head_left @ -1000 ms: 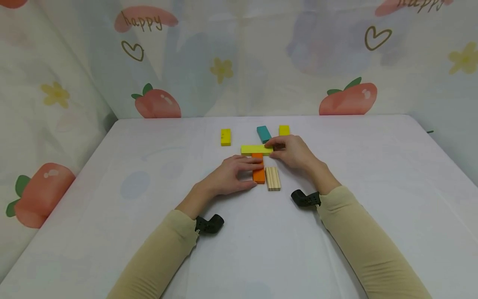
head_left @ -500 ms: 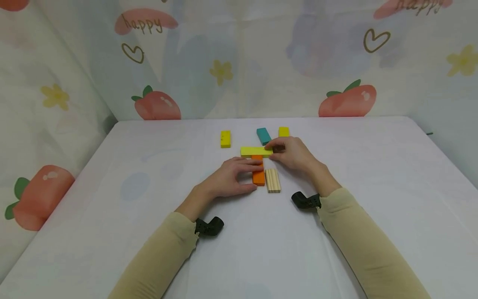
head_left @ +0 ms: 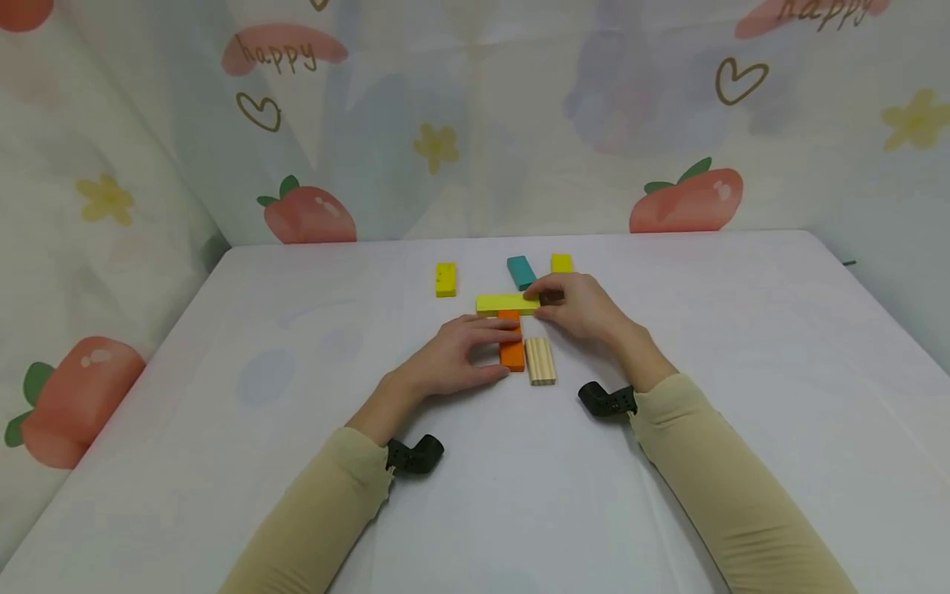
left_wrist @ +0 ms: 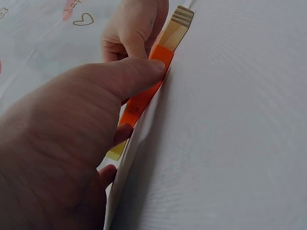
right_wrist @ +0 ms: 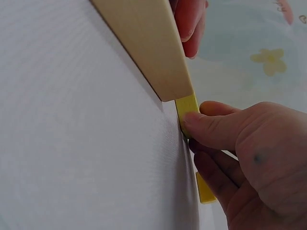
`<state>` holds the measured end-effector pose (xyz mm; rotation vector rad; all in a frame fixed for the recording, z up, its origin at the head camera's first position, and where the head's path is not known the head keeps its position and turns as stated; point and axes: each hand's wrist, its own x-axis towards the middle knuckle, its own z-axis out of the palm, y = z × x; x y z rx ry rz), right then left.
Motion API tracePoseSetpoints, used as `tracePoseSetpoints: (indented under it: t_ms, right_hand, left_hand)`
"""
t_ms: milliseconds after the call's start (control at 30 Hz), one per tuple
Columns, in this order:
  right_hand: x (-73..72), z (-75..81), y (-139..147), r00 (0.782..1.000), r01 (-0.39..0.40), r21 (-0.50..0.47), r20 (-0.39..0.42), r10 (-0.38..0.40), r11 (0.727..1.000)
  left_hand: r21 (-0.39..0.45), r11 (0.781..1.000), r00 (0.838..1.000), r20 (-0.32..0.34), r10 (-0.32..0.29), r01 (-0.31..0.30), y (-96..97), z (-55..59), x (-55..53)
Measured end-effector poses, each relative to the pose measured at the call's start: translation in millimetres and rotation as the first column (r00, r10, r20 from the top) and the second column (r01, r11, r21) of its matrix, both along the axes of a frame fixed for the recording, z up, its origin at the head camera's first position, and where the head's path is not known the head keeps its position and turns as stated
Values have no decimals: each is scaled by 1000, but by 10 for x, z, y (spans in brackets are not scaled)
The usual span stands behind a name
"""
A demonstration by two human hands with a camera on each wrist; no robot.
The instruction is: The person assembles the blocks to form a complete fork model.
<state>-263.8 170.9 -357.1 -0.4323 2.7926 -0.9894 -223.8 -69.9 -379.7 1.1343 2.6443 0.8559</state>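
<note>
1. Left hand (head_left: 453, 355) is partly open and has hold of the orange block (head_left: 512, 356), thumb at the near end and fingers reaching over the far part. Block's lying flat, pointing away from the person, mid-table.
2. Right hand (head_left: 582, 307) is pretty much closed up, pinching the right end of the long yellow-green block (head_left: 505, 304) between thumb and fingers. That one lies crosswise at the orange block's far end, kinda like a T; can't quite tell if they touch.
3. Ridged wooden block (head_left: 540, 361) sits just right of the orange one, on the near side of the right hand.
4. Farther back on the white table (head_left: 519, 511): yellow block (head_left: 445, 280) on the left, tilted teal block (head_left: 522, 273) in the middle, second yellow block (head_left: 562, 263) on the right, partly behind the right hand.
</note>
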Motion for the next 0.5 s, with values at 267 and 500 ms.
tracePoseSetpoints:
  t_ms: [267,500]
  right_hand:
    - [5,0,3,1000,3,-13,-1,-3,1000]
    - [3,1,25,1000,15,-39,5,-15,999]
  left_hand:
    - [16,1000,1000,-7,-5,5,2,3,8]
    - [49,999,1000,10,22,-23,-5,-7,6]
